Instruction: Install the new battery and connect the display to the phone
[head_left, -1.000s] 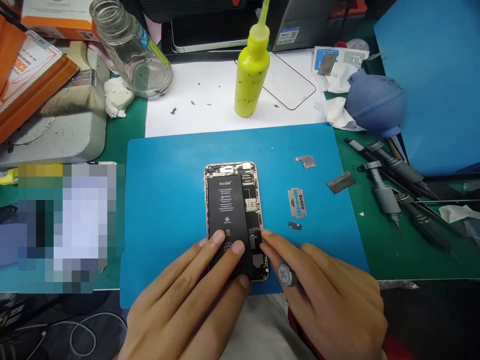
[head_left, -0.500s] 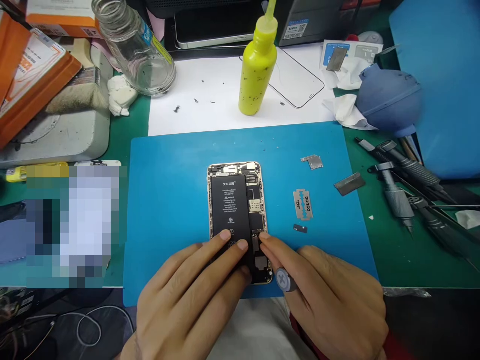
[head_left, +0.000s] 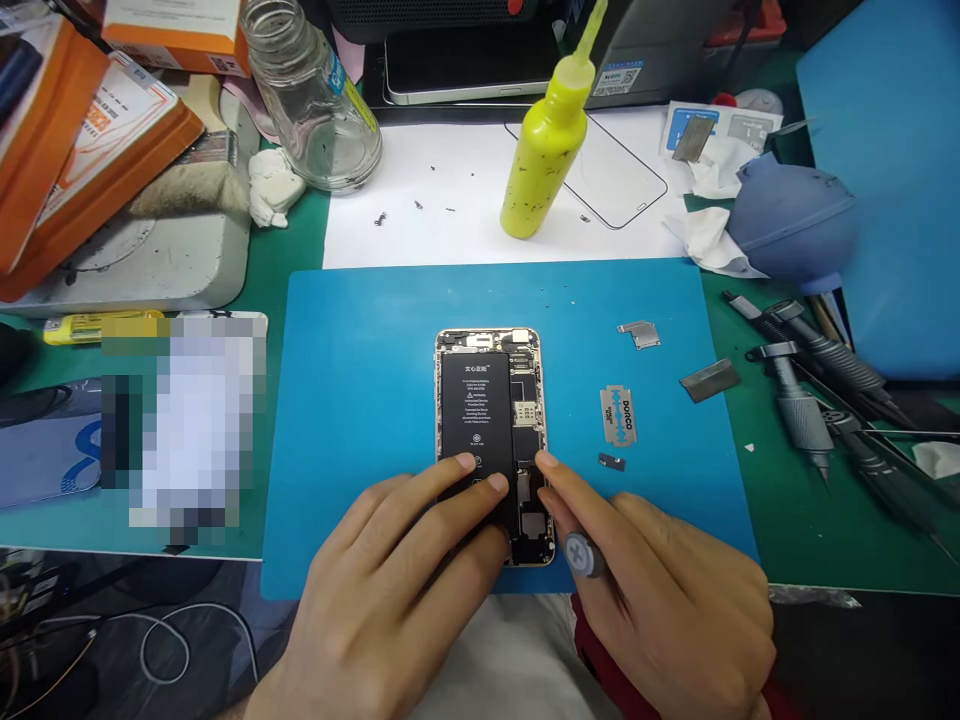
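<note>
An opened phone [head_left: 528, 385] lies on the blue mat, its black battery [head_left: 475, 400] filling the left part and its circuit parts bare along the right. My left hand [head_left: 397, 590] rests with fingers stretched over the battery's lower half, holding nothing. At the phone's lower right edge is my right hand [head_left: 660, 590], its index fingertip against the frame and another fingertip just below. Tucked in that hand is a small screwdriver [head_left: 583, 555]; only its grey cap with a cross mark shows, and its shaft is hidden.
Right of the phone lie a razor blade [head_left: 619, 416], a small dark strip [head_left: 611, 462], a metal shield plate [head_left: 641, 333] and a grey blade [head_left: 709, 381]. A yellow bottle [head_left: 544, 150] and a glass jar [head_left: 315, 110] stand behind. Tools [head_left: 795, 400] lie right.
The whole view has shifted, so things appear farther right. My right index fingertip has moved slightly up along the phone's edge, apart from the finger below. My left hand stays on the battery.
</note>
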